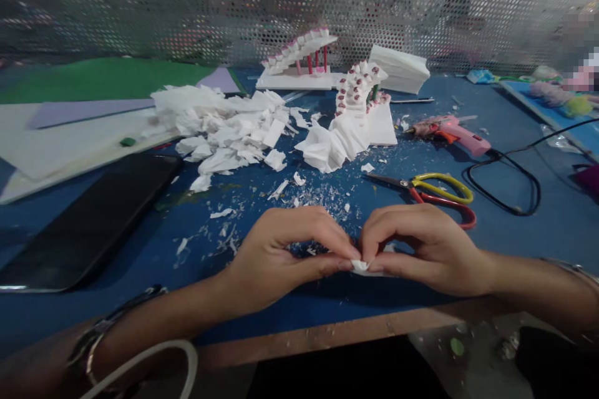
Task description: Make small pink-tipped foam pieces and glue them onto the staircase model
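A small piece of white tissue paper (361,266) is pinched between the fingertips of both hands, just above the near edge of the blue table. My left hand (299,246) holds its left end between thumb and forefinger. On the other side, my right hand (418,249) grips it the same way, the two sets of fingertips almost touching. Scissors (435,190) with one yellow and one red handle lie behind my right hand. Farther back is a heap of torn white paper (234,131), with a crumpled white sheet (330,146) to its right.
A black phone (93,218) lies at left by green and purple sheets (93,78). Two small white staircase models (304,53) stand at the back. A pink glue gun (461,136) with a black cord is at right. Perforated metal mesh (224,0) borders the far side.
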Motion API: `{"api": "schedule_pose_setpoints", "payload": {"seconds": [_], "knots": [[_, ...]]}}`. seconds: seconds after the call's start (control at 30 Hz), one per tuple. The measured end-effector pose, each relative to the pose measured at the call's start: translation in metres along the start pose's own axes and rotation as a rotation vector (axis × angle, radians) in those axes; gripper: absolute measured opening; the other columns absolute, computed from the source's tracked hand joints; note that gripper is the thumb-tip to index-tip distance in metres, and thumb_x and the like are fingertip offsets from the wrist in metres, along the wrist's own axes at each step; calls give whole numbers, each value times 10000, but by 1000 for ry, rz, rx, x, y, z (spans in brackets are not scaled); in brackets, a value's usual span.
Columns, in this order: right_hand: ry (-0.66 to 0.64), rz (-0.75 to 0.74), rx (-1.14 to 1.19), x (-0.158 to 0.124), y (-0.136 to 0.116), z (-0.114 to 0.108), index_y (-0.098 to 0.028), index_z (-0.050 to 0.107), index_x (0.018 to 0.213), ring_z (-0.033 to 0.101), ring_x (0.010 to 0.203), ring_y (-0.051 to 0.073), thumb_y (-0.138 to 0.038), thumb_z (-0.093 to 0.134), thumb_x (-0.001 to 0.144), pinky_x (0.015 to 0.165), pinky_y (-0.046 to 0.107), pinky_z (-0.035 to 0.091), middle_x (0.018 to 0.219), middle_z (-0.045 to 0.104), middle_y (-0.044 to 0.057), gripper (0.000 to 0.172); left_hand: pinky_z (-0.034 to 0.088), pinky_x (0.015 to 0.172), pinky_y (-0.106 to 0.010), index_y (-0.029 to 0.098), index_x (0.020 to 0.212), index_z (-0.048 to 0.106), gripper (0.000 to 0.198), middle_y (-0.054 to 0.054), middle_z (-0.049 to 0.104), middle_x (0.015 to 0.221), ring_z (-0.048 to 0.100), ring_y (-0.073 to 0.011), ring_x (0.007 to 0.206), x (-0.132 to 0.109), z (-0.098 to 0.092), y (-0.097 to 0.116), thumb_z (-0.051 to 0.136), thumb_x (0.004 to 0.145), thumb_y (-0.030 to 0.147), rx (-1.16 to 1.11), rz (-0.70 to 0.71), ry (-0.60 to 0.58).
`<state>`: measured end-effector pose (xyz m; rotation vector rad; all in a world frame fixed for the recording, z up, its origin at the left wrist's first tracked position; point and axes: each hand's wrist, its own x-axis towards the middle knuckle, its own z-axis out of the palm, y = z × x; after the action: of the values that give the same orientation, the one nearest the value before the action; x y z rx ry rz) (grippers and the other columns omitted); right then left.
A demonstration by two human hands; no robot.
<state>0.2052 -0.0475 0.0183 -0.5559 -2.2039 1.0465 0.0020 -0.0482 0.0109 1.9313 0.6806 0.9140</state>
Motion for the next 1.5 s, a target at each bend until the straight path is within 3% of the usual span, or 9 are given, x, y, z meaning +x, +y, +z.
{"api": "schedule_pose_setpoints", "payload": {"seconds": [0.13,0.33,0.47,0.87,1.23,1.5], "knots": [[37,-67,-105,-1,-2,2,-143,573,797,548,685,50,-174,530,827,652,151,452,735,616,4,60,484,625,-201,213,764,662,41,-5,695,728,617,-107,634,-1,2,-2,657,723,209,-19,-83,40],[152,-71,-280,-2,0,5,-149,563,804,551,691,49,-153,544,814,648,146,452,737,598,-3,22,484,714,-224,224,744,664,68,-2,691,806,622,-115,744,-1,7,-8,631,740,165,-18,-93,139],[179,-85,-280,-1,1,7,-155,555,809,555,689,60,-159,532,823,646,168,467,737,592,3,27,476,761,-215,234,751,680,113,7,677,837,611,-106,795,-1,8,-7,639,726,131,81,-28,172],[217,-73,-207,-2,4,8,-156,546,749,580,685,44,-143,595,778,631,131,462,707,608,-9,58,512,668,-158,193,787,687,145,-10,697,782,638,-94,723,-2,11,-4,677,678,97,145,86,200],[201,29,-191,-3,5,10,-151,534,797,554,665,22,-141,576,789,635,106,456,734,588,-19,43,495,637,-137,170,720,657,82,4,681,712,618,-78,652,0,11,0,664,682,98,178,57,181],[212,74,-141,-4,6,15,-185,422,1016,576,710,60,-219,636,747,634,148,497,787,564,-26,346,465,640,-134,175,728,663,44,16,672,721,610,-75,676,1,12,-3,647,706,140,143,-87,206]]}}
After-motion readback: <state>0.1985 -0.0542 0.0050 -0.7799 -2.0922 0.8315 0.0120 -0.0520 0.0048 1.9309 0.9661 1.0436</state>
